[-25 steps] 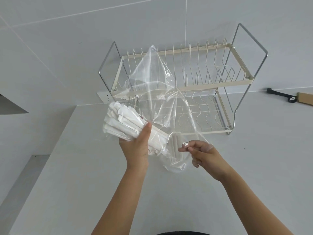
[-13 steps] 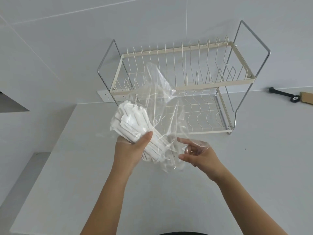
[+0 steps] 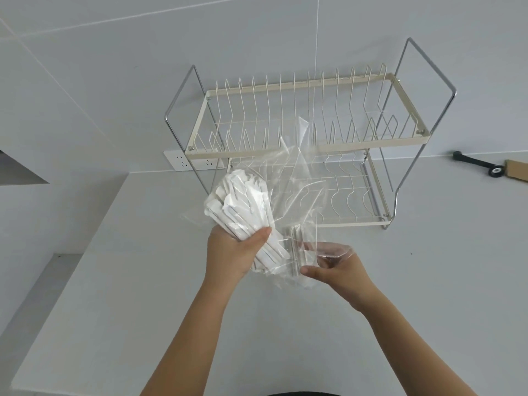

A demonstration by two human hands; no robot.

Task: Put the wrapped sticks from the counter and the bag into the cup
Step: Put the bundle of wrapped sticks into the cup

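Observation:
A thick bundle of white paper-wrapped sticks [image 3: 241, 200] is held above the counter by my left hand [image 3: 234, 251], gripped around its lower part with the tops fanning up and left. A clear plastic bag [image 3: 297, 184] hangs crumpled around and to the right of the bundle. My right hand [image 3: 338, 271] pinches the bag's lower end, where a few more wrapped sticks [image 3: 294, 252] show through the plastic. No cup is in view.
A two-tier cream wire dish rack [image 3: 308, 144] with chrome side frames stands at the back of the grey counter [image 3: 428, 281]. A wall socket [image 3: 183, 161] sits behind its left side. A black tool [image 3: 477, 164] and a cardboard piece [image 3: 517, 171] lie at the far right.
The bag has sunk lower and crumpled in front of the rack. My right hand has dropped and taken hold of the bag's lower end. The bundle stays in my left hand.

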